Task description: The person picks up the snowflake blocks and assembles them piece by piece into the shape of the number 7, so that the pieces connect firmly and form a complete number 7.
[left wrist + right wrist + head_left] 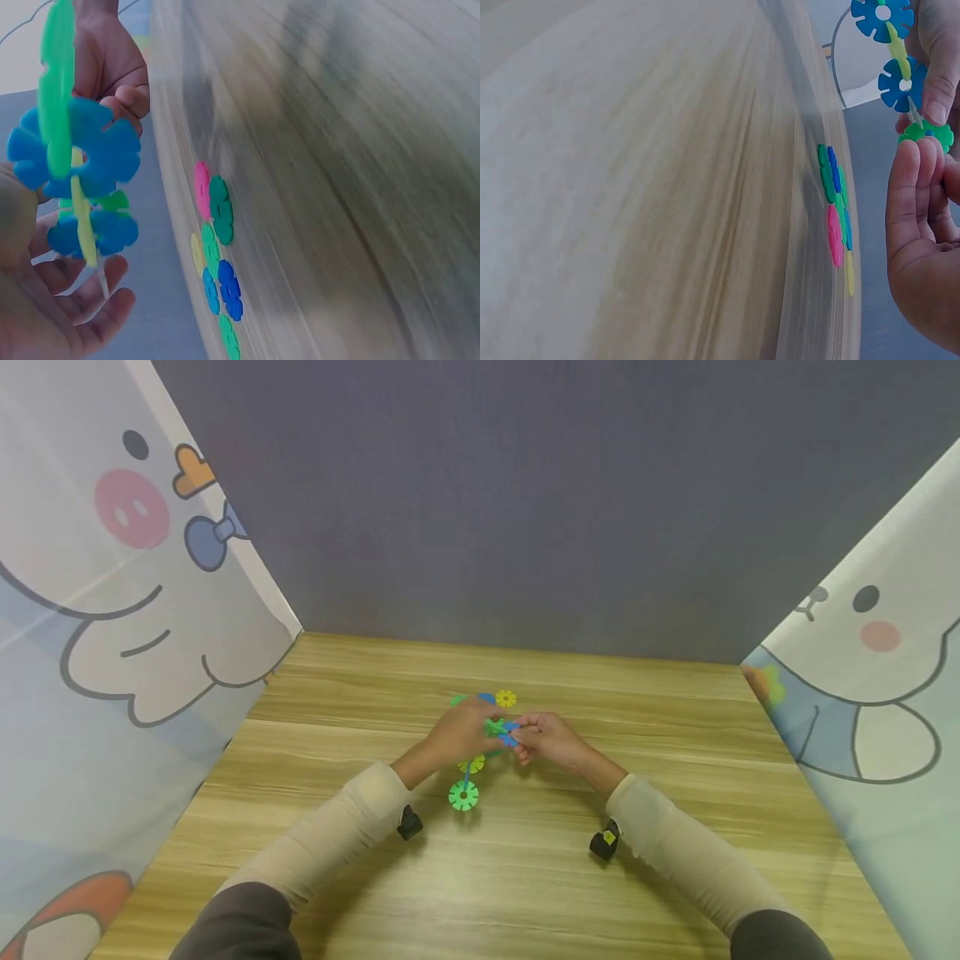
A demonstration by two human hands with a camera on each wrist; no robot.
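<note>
Both hands work on a chain of slotted plastic snowflake discs in front of me. My left hand (461, 732) holds the chain near its far end, with the fingers curled beside it. My right hand (550, 739) pinches a blue disc (511, 734) against a green disc (913, 133) at that end. From the left hand the chain hangs toward me, through a yellow disc (474, 765) down to a green disc (463, 795). In the left wrist view a blue disc (112, 154) and a yellow disc (84, 225) show along it. The fingers partly hide the joint.
Loose discs lie flat on the wooden table (675, 760) beyond the hands, among them a yellow disc (506, 698), a pink disc (202, 190) and a dark green disc (221, 210). A grey panel (510, 510) stands behind the table, with printed cloths (45, 693) at the sides.
</note>
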